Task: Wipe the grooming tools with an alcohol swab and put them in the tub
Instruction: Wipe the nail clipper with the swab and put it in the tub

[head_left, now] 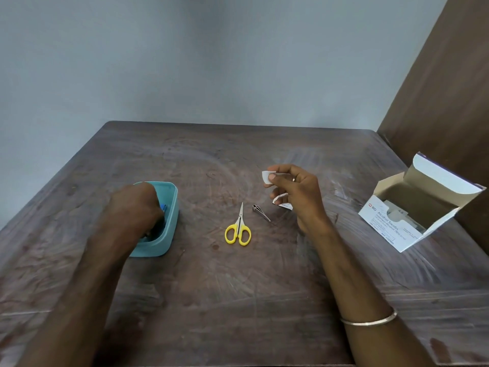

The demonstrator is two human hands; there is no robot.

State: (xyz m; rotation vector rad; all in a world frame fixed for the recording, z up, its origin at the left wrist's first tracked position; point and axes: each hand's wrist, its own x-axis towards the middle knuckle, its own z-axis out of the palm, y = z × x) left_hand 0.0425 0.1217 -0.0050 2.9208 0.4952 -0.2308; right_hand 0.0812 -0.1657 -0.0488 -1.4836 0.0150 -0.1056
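Note:
My left hand (135, 207) reaches down into the teal tub (169, 207) at the left of the table; its fingers are hidden inside, next to a blue item (163, 207) in the tub. My right hand (296, 194) hovers above the table and pinches a white alcohol swab (267, 178) between thumb and forefinger, with a torn wrapper (283, 201) tucked under its lower fingers. Small scissors with yellow handles (238, 230) lie shut on the table in the middle. Metal tweezers (260, 212) lie just right of them, below my right hand.
An open white box of alcohol swabs (412, 207) stands at the right edge of the brown wooden table (238, 300). A brown panel (449, 102) rises behind it, and a grey wall runs along the table's far edge.

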